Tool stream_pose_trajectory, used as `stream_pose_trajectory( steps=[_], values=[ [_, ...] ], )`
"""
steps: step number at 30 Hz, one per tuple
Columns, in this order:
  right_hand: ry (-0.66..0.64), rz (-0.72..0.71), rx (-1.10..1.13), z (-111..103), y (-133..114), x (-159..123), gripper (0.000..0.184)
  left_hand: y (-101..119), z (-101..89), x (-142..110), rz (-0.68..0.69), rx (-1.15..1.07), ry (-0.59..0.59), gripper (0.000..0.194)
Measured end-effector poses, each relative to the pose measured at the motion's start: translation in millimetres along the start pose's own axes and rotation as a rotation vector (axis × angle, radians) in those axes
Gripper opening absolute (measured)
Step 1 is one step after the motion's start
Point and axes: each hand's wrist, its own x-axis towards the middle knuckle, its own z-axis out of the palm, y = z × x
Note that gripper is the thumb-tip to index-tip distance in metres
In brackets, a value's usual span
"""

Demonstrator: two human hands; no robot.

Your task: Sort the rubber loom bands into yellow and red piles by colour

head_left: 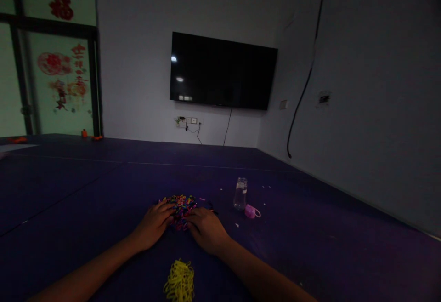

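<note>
Mixed bands (pixel 181 204) sat in a messy heap on the purple table (pixel 296 251), right between both hands. Left hand (pixel 156 223) was on one side, right hand (pixel 207 230) on the other, fingers kinda bent over the edges; couldn't tell if they'd pinched any. Yellow bands (pixel 180 282) were piled nearer the person. Clear bottle (pixel 240 196) stood off right, pink lid (pixel 250 211) just beside it.

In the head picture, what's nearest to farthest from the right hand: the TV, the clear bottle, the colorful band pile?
From the right hand:
1. Colorful band pile: touching it, on its left.
2. Clear bottle: to its right, farther forward.
3. TV: far ahead, higher up.
</note>
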Motion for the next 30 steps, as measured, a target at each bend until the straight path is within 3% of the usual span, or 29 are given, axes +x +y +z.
stream_pose_trajectory(
  steps=[7,16,24,30],
  values=[
    [0.011,0.005,0.009,0.2,-0.9,-0.3,0.025,2.2,-3.8,0.7,0.018,-0.086,0.068,0.029],
    [-0.013,0.006,0.002,-1.5,-2.1,-0.2,0.027,2.5,-7.8,-1.1,-0.064,-0.059,0.213,0.023],
    [-0.002,-0.002,0.003,-1.0,-0.9,-0.2,0.027,-5.5,1.8,-0.2,-0.012,-0.038,0.115,0.029],
    [-0.007,-0.003,-0.005,-0.8,-0.8,-0.1,0.026,-1.1,-2.7,0.5,-0.040,-0.102,0.136,0.030]
  ],
)
